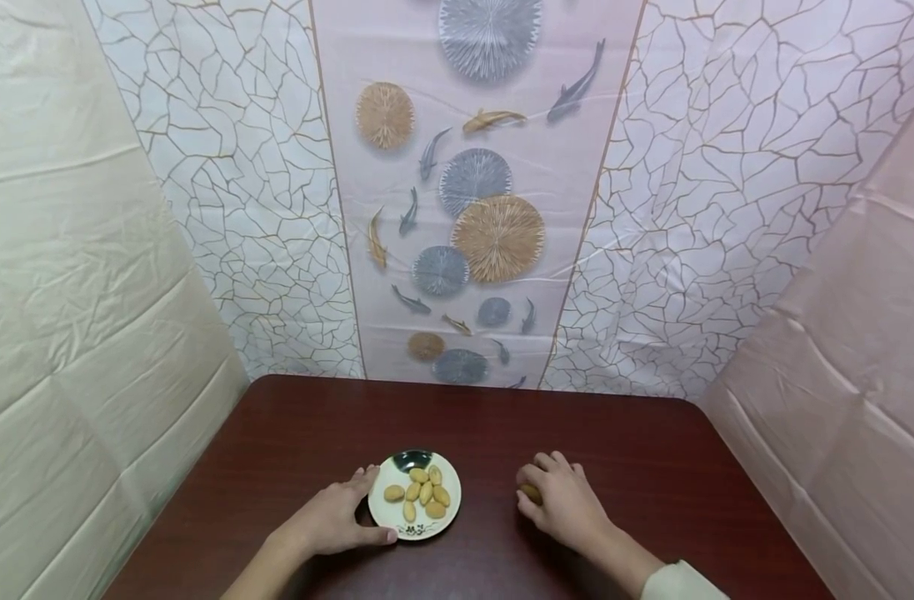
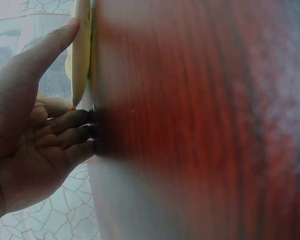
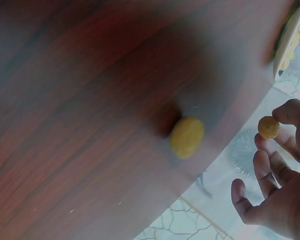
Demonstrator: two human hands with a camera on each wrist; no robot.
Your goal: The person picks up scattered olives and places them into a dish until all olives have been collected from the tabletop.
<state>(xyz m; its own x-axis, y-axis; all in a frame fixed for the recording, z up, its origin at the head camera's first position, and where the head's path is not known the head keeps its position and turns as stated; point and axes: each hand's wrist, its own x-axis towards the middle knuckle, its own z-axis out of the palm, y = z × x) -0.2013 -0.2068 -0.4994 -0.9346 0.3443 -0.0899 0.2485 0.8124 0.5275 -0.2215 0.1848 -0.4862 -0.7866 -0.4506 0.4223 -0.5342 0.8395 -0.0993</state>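
Note:
A small round white plate (image 1: pixel 377 500) with a dark green patch lies on the table, bearing several yellow oval fruits (image 1: pixel 427 493) like small dates. My left hand (image 1: pixel 332 517) holds the plate's left side, thumb at the near rim and index finger at the far-left rim. In the left wrist view, the plate's edge (image 2: pixel 81 60) stands between that thumb and index finger. To the plate's right, my right hand (image 1: pixel 565 504) pinches one yellow-brown oval fruit (image 3: pixel 268 127) between thumb and fingertips. A second yellow oval fruit (image 3: pixel 187 137) lies on the wood near this hand.
The dark red-brown wooden table (image 1: pixel 314 425) has rounded far corners. Behind it hangs a patterned cloth (image 1: pixel 457 208) with fish and round motifs. Plain pale cloth (image 1: pixel 67 333) hangs on the left side, and similar cloth (image 1: pixel 861 350) on the right.

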